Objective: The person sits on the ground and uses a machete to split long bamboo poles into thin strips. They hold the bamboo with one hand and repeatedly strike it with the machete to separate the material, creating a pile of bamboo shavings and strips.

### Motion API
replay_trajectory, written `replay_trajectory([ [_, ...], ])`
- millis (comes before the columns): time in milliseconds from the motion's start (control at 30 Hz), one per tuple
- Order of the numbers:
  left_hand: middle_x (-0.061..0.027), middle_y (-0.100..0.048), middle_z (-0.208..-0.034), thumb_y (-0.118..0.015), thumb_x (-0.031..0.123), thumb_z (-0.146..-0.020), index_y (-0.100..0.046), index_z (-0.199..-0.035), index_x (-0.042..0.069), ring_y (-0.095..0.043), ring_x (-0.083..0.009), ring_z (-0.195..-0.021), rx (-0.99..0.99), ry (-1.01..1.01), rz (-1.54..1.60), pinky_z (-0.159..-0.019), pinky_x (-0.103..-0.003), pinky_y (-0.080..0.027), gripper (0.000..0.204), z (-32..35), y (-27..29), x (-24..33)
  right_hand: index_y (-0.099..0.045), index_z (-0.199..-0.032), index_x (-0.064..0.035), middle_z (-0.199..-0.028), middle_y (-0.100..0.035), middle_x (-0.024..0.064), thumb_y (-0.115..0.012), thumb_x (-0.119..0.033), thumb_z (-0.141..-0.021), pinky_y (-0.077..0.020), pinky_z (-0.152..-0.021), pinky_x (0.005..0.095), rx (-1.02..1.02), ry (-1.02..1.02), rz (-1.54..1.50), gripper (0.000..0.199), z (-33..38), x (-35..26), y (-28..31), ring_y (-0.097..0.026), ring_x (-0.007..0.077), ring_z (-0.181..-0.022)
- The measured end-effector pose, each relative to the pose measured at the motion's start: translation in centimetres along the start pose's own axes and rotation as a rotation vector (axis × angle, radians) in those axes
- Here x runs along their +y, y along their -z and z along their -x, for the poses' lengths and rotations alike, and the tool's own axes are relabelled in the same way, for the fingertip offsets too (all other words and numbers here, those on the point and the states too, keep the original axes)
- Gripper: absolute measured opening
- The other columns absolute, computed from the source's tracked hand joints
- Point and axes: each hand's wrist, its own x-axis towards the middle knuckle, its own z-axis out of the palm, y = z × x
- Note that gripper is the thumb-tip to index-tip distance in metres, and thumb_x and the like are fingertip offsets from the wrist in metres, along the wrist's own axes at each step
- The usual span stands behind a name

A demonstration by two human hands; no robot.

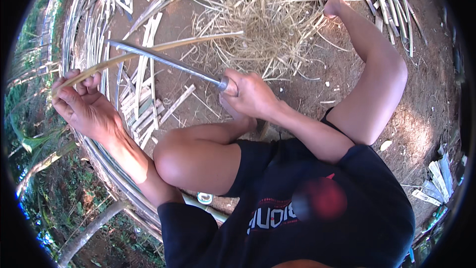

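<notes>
My left hand (pixel 89 109) is closed around the near end of a long, thin bamboo strip (pixel 191 41), thumb and fingers pinching it. The strip slants up and to the right, over the ground. In my right hand (pixel 254 95) is a long-bladed knife (pixel 171 63), gripped by its handle, with a metal collar showing at the fist. Its narrow blade points up and left and crosses the strip near the tip. Whether the blade touches the strip or only passes in front of it, I cannot tell.
A heap of curled bamboo shavings (pixel 270 27) lies ahead, by my bare right foot. Split bamboo pieces (pixel 144 101) are scattered left of centre. More strips (pixel 389 0) lie at the upper right. Long bamboo poles (pixel 110 176) edge the dirt ground at left, beside green plants.
</notes>
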Motion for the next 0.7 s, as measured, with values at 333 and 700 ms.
replay_trajectory([
  [333, -0.0128, -0.06, -0.103, -0.057, 0.039, -0.092, -0.055, -0.112, 0.008, -0.057, -0.0159, -0.082, 0.031, 0.119, 0.238, -0.073, -0.031, -0.052, 0.037, -1.0, -1.0, -0.2, -0.06, -0.095, -0.0006, -0.08, -0.066, 0.022, -0.06, -0.013, -0.08, -0.0522, -0.072, 0.0447, 0.022, -0.306, 0.005, 0.02, -2.7, 9.4, -0.9, -0.066, 0.0374, -0.076],
  [700, -0.0096, -0.053, -0.097, -0.054, 0.04, -0.093, -0.056, -0.109, 0.002, -0.046, -0.0156, -0.077, -0.143, 0.221, 0.383, -0.072, -0.028, -0.044, 0.041, -1.9, 0.0, 0.5, -0.058, -0.101, -0.0014, -0.081, -0.066, 0.022, -0.057, -0.011, -0.083, -0.0541, -0.067, 0.0449, 0.027, -0.067, 0.142, 0.02, -2.2, 6.2, -1.1, -0.068, 0.0315, -0.073],
])
